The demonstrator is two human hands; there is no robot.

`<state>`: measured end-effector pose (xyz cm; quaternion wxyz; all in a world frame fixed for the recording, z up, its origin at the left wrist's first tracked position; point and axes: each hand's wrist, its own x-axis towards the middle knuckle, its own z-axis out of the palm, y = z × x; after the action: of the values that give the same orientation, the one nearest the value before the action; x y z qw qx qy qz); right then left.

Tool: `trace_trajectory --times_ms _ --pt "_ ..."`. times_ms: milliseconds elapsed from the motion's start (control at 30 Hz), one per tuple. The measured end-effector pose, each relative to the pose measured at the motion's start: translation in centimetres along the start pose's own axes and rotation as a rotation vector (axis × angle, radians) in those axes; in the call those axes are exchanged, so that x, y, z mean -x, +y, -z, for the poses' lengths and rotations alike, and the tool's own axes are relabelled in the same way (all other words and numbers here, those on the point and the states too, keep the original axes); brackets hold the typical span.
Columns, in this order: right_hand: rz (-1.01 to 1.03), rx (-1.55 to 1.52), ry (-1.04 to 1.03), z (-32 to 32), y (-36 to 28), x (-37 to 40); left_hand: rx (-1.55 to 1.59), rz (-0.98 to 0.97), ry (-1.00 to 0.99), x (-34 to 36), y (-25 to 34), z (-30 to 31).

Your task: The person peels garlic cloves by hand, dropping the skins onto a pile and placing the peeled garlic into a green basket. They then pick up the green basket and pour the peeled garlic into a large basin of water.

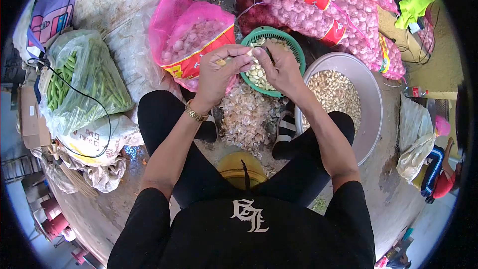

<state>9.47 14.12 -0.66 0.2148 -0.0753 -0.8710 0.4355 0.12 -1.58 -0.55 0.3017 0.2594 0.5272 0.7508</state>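
My left hand [221,67] and my right hand [283,72] meet over a green plastic basket [301,56]. Thumbs and fingertips of both are pinched on a small pale garlic clove [251,52], mostly covered by the fingers. Another yellowish piece, which looks like a clove, shows in the curl of my left fingers. Peeled garlic cloves [257,76] lie in the basket. Below it, papery garlic skins [244,119] are heaped on the ground between my feet. To the right, a wide pale basin [374,99] holds many unpeeled cloves [334,94].
An opened pink net bag of garlic [172,15] stands at the left of the basket. Full garlic sacks [298,12] lie behind. A plastic bag of green pods [94,72] sits at the left, and a yellow stool or bucket [234,167] is between my legs. Another person [440,174] is at the far right.
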Motion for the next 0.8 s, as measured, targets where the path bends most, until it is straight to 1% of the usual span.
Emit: trace_trajectory --times_ms 33,100,133,200,267,333,400,433,467,500,533,567,633,667,733,767,800 --pt "-0.001 0.000 0.000 0.1 -0.1 -0.1 -0.010 -0.035 0.004 0.0 -0.1 0.0" --pt "-0.053 -0.037 -0.064 0.1 -0.2 -0.2 -0.019 -0.025 0.017 0.0 -0.1 -0.1" --pt "-0.054 -0.038 -0.065 0.0 -0.2 -0.2 -0.029 -0.017 0.030 0.1 -0.1 -0.2" --pt "-0.064 -0.168 -0.077 -0.2 0.1 -0.3 -0.026 -0.012 0.039 0.1 0.0 -0.2" --pt "-0.060 -0.185 -0.072 -0.2 -0.2 -0.4 -0.023 -0.007 0.047 0.1 0.0 -0.4" --pt "-0.055 -0.203 -0.068 -0.2 -0.1 -0.6 0.016 -0.066 0.089 0.2 0.0 -1.0" --pt "0.060 -0.064 -0.059 -0.1 0.3 -0.7 -0.002 -0.082 0.107 0.4 -0.5 -1.2" --pt "0.061 -0.065 -0.058 0.0 0.3 -0.7 -0.018 -0.098 0.125 0.6 -0.6 -1.2" --pt "0.098 0.001 -0.043 0.1 0.1 -0.6 -0.018 -0.099 0.125 0.6 -0.6 -1.1" --pt "0.135 0.067 -0.027 0.3 -0.1 -0.6 0.019 -0.042 0.103 0.7 -0.5 -1.1" --pt "0.135 0.067 -0.027 0.6 -0.3 -0.6 0.058 0.015 0.081 0.8 -0.4 -1.0" --pt "0.124 0.066 -0.025 0.9 -0.5 -0.7 0.058 0.015 0.082 0.7 0.0 -0.7" --pt "0.113 0.065 -0.023 1.4 -0.8 -0.8 0.328 0.220 -0.014 0.5 1.0 -0.2" --pt "0.142 0.080 -0.028 1.7 -0.7 -0.9 0.328 0.221 -0.013 0.4 1.1 -0.2" --pt "0.173 0.094 -0.032 1.7 -0.7 -1.0 0.418 0.305 -0.056 0.2 1.4 -0.3" --pt "0.204 0.100 -0.026 1.6 -0.6 -1.0 0.419 0.303 -0.054 0.3 1.5 -0.4" --pt "0.235 0.106 -0.020 1.6 -0.5 -1.0 0.439 0.358 -0.061 0.4 1.6 -0.7"
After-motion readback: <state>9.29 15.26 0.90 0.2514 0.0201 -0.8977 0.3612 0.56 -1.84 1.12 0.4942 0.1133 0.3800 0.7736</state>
